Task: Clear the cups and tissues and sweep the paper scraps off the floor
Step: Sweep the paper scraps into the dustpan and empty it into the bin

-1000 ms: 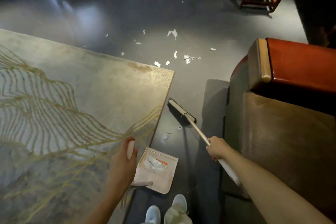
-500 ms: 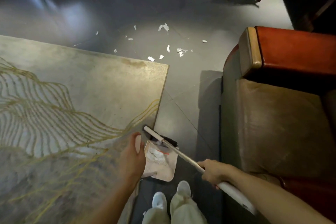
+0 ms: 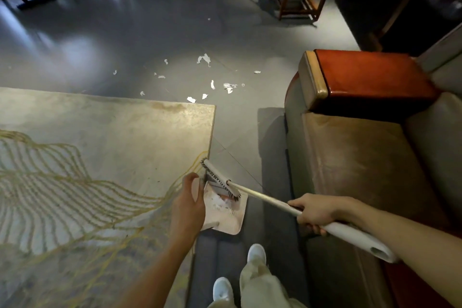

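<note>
Over the dustpan (image 3: 232, 220), the broom (image 3: 262, 197) slants, head pointing forward-left.

The left arm (image 3: 160, 277) and right arm (image 3: 412, 240) are bare from the left hand (image 3: 190, 207) and right hand (image 3: 315, 212) back to the near edge of view. The legs wear loose, pale cream trousers (image 3: 260, 285), creased and faintly mottled. The shoes are plain white with rounded toes, the right shoe (image 3: 256, 252) farther and the left shoe (image 3: 222, 289) nearer.
</note>
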`<state>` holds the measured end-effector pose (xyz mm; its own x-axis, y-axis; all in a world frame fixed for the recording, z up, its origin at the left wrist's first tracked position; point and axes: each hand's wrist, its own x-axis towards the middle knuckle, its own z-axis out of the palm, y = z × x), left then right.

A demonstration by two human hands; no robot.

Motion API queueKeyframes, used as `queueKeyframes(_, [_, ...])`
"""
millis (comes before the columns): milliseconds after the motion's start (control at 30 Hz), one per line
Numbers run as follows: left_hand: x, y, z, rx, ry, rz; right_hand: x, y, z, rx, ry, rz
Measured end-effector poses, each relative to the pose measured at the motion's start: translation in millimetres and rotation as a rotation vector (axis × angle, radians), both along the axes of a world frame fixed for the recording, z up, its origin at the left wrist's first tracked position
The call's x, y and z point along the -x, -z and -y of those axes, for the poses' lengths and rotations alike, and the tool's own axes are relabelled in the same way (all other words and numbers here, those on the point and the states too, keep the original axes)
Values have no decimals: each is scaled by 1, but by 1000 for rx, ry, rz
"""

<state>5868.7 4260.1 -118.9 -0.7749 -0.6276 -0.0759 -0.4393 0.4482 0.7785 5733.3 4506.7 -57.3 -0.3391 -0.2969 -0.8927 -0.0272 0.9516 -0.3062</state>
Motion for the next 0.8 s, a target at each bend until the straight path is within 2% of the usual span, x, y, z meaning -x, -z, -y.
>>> queueKeyframes(167, [62, -10, 22, 95, 37, -25, 57, -9, 7, 46, 84, -78])
queueKeyframes(400, [185, -13, 44, 104, 90, -60, 178, -10, 26, 144, 246, -126])
queueKeyframes(800, [403, -29, 104, 115, -37, -100, 417, -2, 109, 114, 230, -303])
